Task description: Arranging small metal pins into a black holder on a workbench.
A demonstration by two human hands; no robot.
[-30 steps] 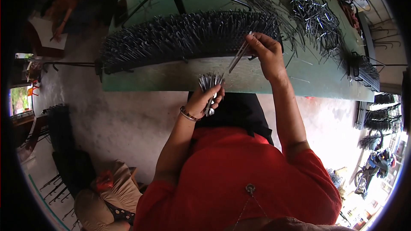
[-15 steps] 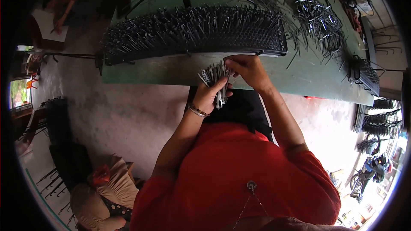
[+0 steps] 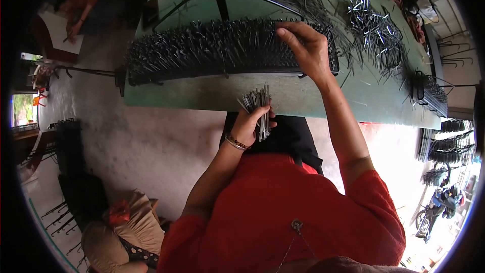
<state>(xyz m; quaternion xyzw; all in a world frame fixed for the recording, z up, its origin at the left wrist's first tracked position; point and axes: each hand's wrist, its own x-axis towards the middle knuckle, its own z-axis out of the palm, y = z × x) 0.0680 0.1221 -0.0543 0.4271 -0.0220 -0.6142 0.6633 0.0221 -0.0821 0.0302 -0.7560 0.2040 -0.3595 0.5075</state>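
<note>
Head view: one person in a red top works with two bare hands at one green tabletop (image 3: pixel 379 103).
Left grip (image 3: pixel 247 125): clamped on one bundle of thin metal strips (image 3: pixel 259 100), fanned out above the thumb, near the tabletop's front edge; the strips overlap too much to count.
Right grip (image 3: pixel 305 48): raised at the right part of the rack, thumb and forefinger near each other; cannot tell whether they pinch a strip.
Rack: one large black rack (image 3: pixel 172 77), densely packed with dark upright pieces (image 3: pixel 202 43), uncountable.
Loose strips: one shiny pile (image 3: pixel 374 28) at right, with more scattered beside it.
Wristwear: two bands (image 3: pixel 236 142) on the left wrist.
Room: grey floor (image 3: pixel 161 141); one motorcycle (image 3: pixel 432 210) at far right; another person's arm (image 3: pixel 83 17) at upper left.
</note>
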